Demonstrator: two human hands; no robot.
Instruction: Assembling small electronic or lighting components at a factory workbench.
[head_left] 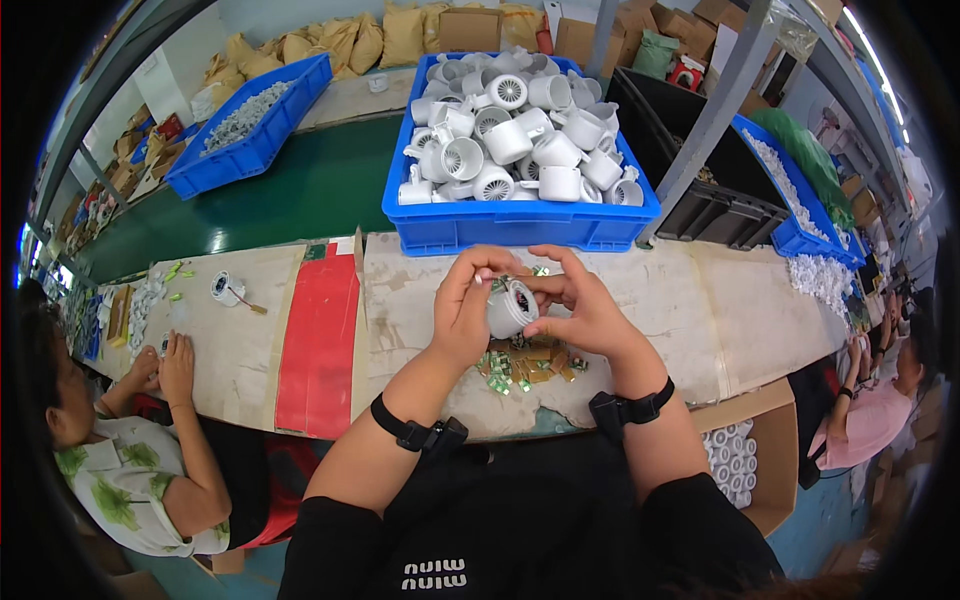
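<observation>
Between my two hands is a white, cup-shaped plastic housing (508, 315), tilted, its ringed round end turned to the right. My left hand (462, 310) wraps its left side. The thumb and fingers of my right hand (590, 315) curve around the ringed end and touch it. A bit of green shows at the top of the housing, by my left fingertips; its kind is too small to tell. On the worktable just below lies a loose pile of small green circuit boards (497, 372) with brown pieces (540, 372) among them.
A blue crate (520, 228) heaped with similar white housings stands just beyond my hands. A black crate (725, 215) and metal post (690, 120) are to its right. A cardboard box (775, 450) of white parts sits low right. Co-workers sit at left and right.
</observation>
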